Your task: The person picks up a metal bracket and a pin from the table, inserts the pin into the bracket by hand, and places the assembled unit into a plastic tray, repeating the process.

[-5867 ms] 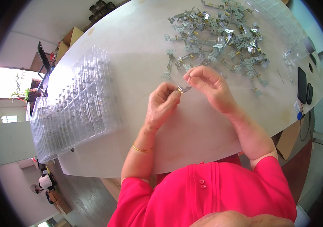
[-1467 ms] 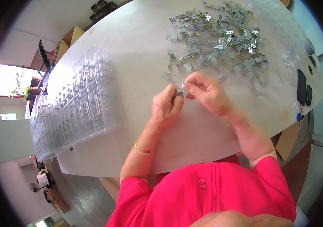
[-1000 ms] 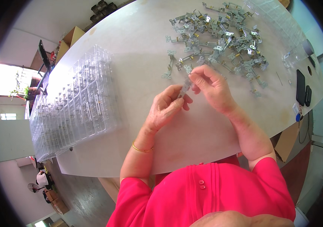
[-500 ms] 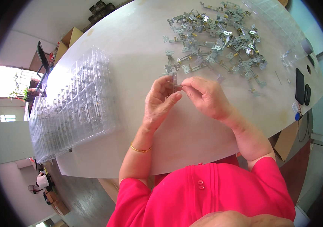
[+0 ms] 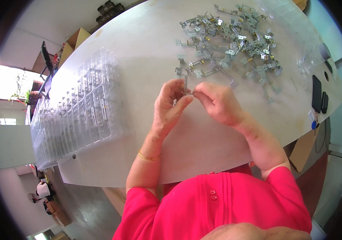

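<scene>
My left hand is closed on a small metal bracket, which stands roughly upright between thumb and fingers. From the right, my right hand pinches the bracket's lower end with thumb and forefinger; the fingertips hide the exact grip. Both hands are just above the table, close together. Beyond them lies a loose heap of similar metal brackets, some with brass-coloured parts. The nearest brackets lie a short way past my left fingertips.
To the left stands a tall stack of clear plastic trays filled with metal parts. More clear plastic trays lie at the far right. A black phone, a small dark case and keys with a blue tag rest near the right edge.
The bracket in my hands has turned slightly, now showing its narrow edge instead of its flat, holed face. Both hands stay nearly in place.
</scene>
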`<state>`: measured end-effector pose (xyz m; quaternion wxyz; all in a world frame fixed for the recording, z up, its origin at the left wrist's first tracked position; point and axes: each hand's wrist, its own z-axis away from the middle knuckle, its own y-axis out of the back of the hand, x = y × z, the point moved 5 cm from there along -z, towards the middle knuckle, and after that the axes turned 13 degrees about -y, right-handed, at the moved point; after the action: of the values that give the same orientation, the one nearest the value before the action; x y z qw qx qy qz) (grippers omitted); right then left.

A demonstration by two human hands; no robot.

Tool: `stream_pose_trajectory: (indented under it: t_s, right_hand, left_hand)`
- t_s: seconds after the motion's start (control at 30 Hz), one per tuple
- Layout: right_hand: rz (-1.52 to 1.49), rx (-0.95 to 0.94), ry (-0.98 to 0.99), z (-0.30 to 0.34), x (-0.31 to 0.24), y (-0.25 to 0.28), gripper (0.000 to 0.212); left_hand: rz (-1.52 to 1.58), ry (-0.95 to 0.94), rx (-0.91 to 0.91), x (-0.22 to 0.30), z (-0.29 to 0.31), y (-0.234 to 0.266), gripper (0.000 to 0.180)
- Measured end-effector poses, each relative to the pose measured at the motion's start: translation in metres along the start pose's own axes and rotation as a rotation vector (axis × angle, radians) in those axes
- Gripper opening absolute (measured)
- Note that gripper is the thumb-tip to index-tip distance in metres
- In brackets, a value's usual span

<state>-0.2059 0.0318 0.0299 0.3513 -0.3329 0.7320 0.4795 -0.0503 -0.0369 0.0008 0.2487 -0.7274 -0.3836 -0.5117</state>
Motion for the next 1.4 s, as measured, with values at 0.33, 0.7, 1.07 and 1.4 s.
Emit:
stream_pose_trajectory:
  t_s: [0.33,0.7,1.07,1.4]
  right_hand:
    - [-1.095,-0.260,-0.197,-0.010,-0.040,0.015,0.015]
    - [-1.658,-0.610,0.236,0.009,-0.190,0.051,0.008]
    - [-1.655,-0.483,0.116,0.004,-0.175,0.049,0.005]
    - [-1.723,-0.410,0.268,0.001,-0.171,0.044,0.007]
  left_hand:
    - [0.209,0.246,-0.002,0.013,0.008,0.011,0.041]
    - [-0.043,0.115,0.054,0.002,0.028,0.023,0.028]
    - [-0.473,-0.206,0.013,0.005,0.025,0.022,0.024]
    - [-0.519,-0.315,-0.013,0.009,0.022,0.019,0.028]
